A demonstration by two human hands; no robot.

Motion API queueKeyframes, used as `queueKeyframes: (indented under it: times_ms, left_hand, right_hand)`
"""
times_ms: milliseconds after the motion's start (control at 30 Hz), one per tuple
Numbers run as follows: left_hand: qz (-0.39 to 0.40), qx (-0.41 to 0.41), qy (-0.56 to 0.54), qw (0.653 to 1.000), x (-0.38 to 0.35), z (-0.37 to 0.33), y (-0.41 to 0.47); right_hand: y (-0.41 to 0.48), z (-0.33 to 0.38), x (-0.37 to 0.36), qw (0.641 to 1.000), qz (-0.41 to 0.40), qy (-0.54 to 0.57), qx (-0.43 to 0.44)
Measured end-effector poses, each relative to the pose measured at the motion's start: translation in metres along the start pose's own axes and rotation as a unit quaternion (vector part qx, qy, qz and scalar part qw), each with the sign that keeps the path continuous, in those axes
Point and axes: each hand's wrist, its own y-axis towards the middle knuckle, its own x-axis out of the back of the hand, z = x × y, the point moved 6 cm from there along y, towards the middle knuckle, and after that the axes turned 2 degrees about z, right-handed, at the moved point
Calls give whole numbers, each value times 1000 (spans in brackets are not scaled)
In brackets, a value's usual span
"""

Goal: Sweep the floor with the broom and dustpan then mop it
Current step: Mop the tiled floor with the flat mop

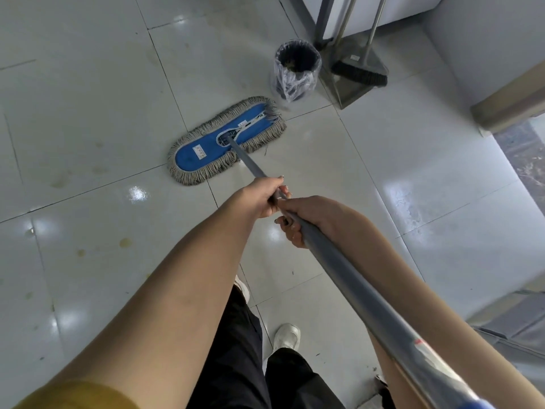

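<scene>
stage: mopping; the sweep looks finished, judging by how the tools stand.
left hand (264, 199): fingers curled round the mop handle (354, 273), the forward of the two grips.
right hand (303, 219): wrapped on the same handle just behind the left, the two hands touching.
mop head (206, 143): blue pad with grey fringe, flat on the floor (88, 113) ahead of the person, angled across a tile joint, its far end near the bin (296, 69).
broom (361, 72): upright, bristles resting in the dustpan (348, 93), both against the cabinet base at the top right, untouched by either hand.
bin detail: plastic liner, dark debris inside; what it is cannot be told.
done: sweeping, probably; no loose litter piles visible.
left: yellowish stains (125, 242) on the left tiles, small dark specks near the shoes (287, 336); most of the floor likely unmopped.
open room: wide bare tile to the left and front-left, good for long strokes.
edges: bin, dustpan and cabinet crowd the far right of the mop head; wall (501, 39) and a darker threshold (522, 154) close off the right side.
risk: a push forward-right could knock the bin over.
</scene>
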Motion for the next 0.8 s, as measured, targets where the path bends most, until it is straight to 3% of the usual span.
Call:
queueKeyframes:
  times_ms: [333,800]
  left_hand:
    - [-2,-13,30,999,33,-147,43]
    - [0,-11,-28,1000,68,-344,112]
  right_hand:
    - [44,143,-47,1000,2,-10,-2]
    - [95,344,-98,1000,5,-4,-2]
